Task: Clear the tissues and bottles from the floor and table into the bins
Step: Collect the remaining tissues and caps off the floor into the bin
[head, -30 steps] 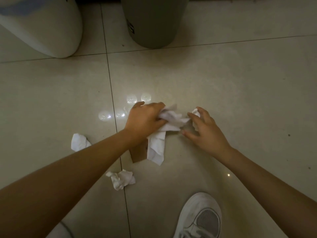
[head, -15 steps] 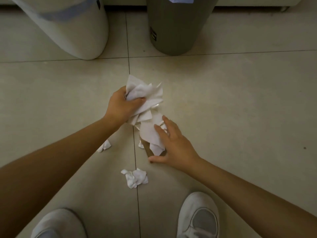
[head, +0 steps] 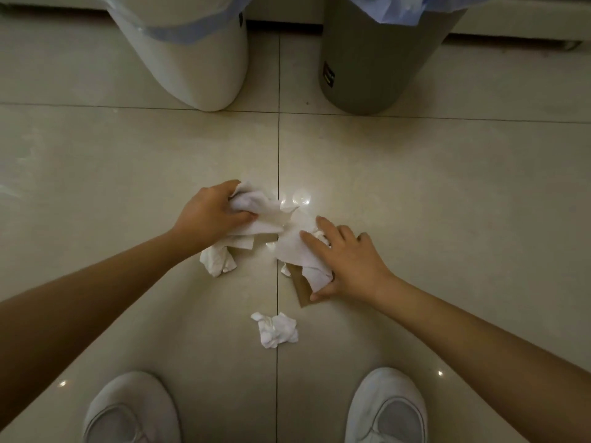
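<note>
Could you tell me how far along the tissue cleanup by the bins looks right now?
Nothing visibly binned yet. The left hand grips a tissue bunch; the right hand gathers another tissue over brown card. Two crumpled wads remain on the floor. No bottles in view.

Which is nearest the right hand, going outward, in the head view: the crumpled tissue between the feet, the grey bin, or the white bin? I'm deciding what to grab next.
From the right hand:
1. Crumpled tissue, on the floor just below and left of it.
2. Grey bin, ahead, slightly right.
3. White bin, ahead and across to the left.
</note>
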A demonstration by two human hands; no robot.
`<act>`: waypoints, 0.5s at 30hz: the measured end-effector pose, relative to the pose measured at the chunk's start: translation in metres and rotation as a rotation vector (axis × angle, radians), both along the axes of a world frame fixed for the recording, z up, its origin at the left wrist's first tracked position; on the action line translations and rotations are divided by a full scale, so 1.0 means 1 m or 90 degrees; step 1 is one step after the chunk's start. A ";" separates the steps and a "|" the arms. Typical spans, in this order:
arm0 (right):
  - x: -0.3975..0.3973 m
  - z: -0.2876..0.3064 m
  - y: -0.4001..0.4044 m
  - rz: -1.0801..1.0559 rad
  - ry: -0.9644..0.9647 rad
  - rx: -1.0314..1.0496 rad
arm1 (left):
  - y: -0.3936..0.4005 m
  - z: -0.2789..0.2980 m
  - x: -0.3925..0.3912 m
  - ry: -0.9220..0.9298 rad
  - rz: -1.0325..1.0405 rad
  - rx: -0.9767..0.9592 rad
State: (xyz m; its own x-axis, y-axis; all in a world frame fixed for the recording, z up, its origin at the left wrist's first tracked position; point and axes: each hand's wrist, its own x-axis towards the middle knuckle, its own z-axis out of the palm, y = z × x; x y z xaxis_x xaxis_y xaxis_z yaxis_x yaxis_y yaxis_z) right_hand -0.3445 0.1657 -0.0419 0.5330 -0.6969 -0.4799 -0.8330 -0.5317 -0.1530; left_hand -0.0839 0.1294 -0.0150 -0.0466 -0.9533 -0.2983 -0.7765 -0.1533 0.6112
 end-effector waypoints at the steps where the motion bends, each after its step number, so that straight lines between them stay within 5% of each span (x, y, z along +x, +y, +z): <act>1: -0.002 0.004 -0.004 0.012 -0.012 0.007 | 0.002 0.000 0.003 -0.001 -0.007 0.003; 8: -0.012 0.020 -0.030 -0.191 -0.231 0.153 | 0.008 -0.005 0.004 0.005 -0.020 0.003; 15: 0.000 -0.012 -0.015 0.087 -0.021 0.043 | 0.008 -0.009 0.000 -0.011 -0.048 0.000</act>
State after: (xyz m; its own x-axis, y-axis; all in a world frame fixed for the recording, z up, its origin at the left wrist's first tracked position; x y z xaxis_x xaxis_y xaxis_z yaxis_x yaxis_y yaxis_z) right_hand -0.3447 0.1512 -0.0539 0.6368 -0.5834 -0.5041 -0.7478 -0.6267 -0.2192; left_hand -0.0839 0.1372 -0.0240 -0.1131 -0.9471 -0.3004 -0.7968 -0.0942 0.5969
